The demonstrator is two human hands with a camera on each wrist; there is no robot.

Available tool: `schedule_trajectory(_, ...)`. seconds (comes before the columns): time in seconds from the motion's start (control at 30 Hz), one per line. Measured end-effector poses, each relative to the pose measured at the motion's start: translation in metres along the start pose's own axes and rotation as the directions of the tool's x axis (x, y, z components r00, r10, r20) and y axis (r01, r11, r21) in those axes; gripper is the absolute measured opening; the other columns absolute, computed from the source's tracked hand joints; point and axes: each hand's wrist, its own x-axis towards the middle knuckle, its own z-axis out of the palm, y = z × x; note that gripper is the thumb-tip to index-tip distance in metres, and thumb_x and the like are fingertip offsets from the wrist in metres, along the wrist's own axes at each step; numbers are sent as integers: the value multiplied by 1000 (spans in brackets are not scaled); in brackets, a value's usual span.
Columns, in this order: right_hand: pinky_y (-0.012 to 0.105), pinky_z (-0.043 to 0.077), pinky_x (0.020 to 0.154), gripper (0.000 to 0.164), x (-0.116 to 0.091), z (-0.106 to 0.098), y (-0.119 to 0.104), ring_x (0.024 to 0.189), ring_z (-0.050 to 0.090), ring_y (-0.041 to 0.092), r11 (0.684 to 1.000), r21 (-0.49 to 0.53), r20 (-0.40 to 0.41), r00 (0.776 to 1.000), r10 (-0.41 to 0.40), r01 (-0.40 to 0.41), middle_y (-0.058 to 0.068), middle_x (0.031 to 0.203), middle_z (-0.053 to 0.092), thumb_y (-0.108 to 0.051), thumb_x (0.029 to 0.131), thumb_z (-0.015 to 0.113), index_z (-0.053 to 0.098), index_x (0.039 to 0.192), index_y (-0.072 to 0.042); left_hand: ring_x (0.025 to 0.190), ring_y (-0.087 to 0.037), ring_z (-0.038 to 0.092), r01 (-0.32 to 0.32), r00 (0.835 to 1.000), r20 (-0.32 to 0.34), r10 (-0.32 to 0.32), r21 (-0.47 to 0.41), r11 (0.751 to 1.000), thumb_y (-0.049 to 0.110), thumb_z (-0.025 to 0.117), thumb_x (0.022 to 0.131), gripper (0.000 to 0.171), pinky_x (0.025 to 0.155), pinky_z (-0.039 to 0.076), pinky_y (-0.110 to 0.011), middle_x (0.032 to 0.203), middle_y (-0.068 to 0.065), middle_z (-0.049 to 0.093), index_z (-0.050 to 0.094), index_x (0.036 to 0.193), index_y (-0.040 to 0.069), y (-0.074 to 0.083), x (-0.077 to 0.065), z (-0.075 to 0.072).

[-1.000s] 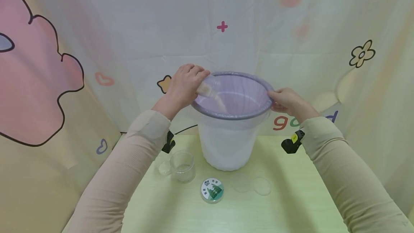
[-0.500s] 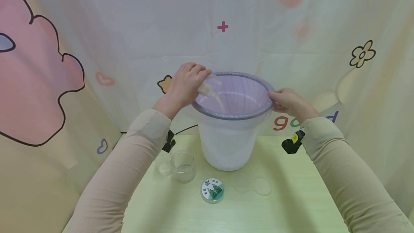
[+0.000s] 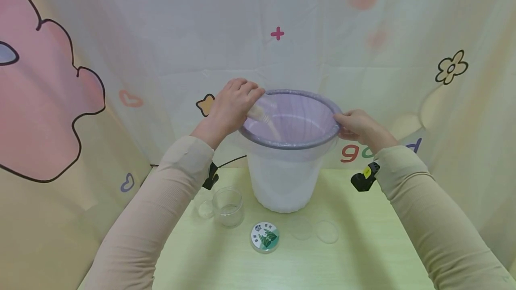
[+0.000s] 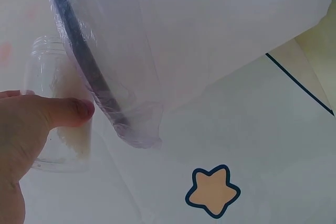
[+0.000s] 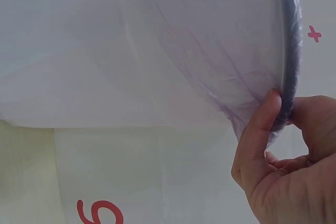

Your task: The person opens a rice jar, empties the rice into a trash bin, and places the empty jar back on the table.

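My left hand [image 3: 234, 108] grips a clear screw-neck jar [image 4: 71, 153], tilted with its mouth over a white bin [image 3: 284, 182]. Pale, rice-like grains [image 3: 275, 129] stream from the jar into the bin; the left wrist view shows more of them lying along its side. A thin purple bag [image 3: 300, 113] lines the bin and folds over the grey rim [image 3: 290, 145]. At the right side, my right hand [image 3: 360, 126] pinches the bagged rim between thumb and fingers, as the right wrist view shows. The bin's bottom is hidden.
On the pale table [image 3: 314, 267] stands a clear glass container [image 3: 228, 209], beside a small clear round thing [image 3: 204, 209]. A lid with a green leaf print [image 3: 264, 237] lies in front of the bin, near two faint clear discs or rings [image 3: 327, 232]. A printed curtain [image 3: 225, 35] hangs behind.
Grains keep streaming from the tilted jar. My left hand has shifted very slightly to the right; my right hand and the bin stay in place.
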Motion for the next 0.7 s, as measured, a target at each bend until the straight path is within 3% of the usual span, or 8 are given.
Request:
schedule_trajectory(0.3,17,50,71,44,0,0,0,70,53,6,1000,7,1,1000,-1,1,-3,78,54,-25,97,42,40,126,8,122,-29,43,-11,1000,2,11,26,1000,-2,60,82,49,108,27,-36,129,-9,51,48,128,11,0,1,0)
schedule_trajectory(0.7,21,51,77,41,1,0,1,70,53,5,1000,3,-10,1000,-2,3,-3,78,53,-24,96,42,42,123,7,121,-29,43,-37,999,-17,37,23,999,-4,58,83,48,108,27,-36,129,-10,52,48,128,9,1,1,-1)
